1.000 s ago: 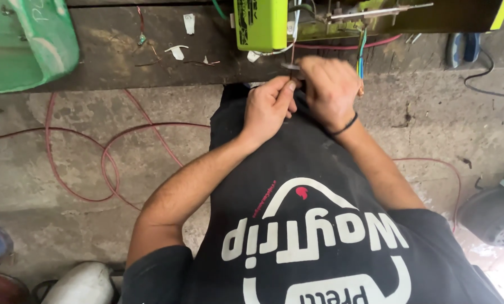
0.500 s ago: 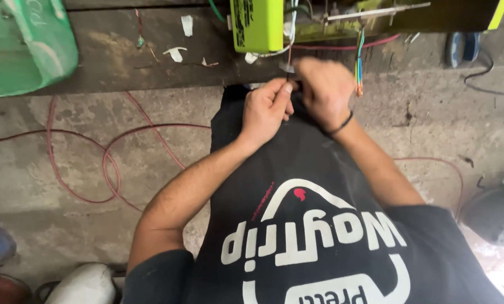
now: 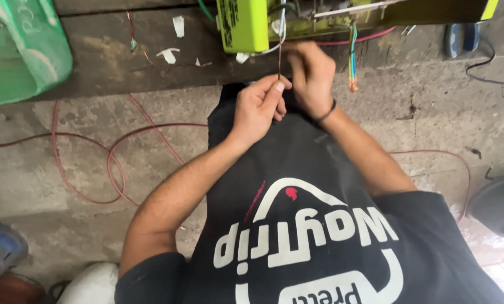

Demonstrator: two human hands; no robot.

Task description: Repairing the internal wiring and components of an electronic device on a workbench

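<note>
My left hand (image 3: 257,104) pinches a thin dark wire (image 3: 279,63) between thumb and fingers, just in front of my black shirt (image 3: 297,214). The wire runs straight up toward a lime-green device (image 3: 243,25) on the dark workbench (image 3: 122,62). My right hand (image 3: 311,76), with a dark band on the wrist, is closed right beside the left one at the same wire; what its fingertips grip is hidden. A bundle of coloured wires (image 3: 352,56) hangs from the device just right of my right hand.
A green plastic container (image 3: 18,48) sits at the bench's left end. Red cable (image 3: 94,163) loops over the concrete floor on the left, with more at the right. White scraps lie on the bench. A black cable (image 3: 488,65) and a dark round object (image 3: 499,205) are at the right.
Both hands have stayed together at the wire under the green device, shifting slightly. My left thumb now presses higher on the wire.
</note>
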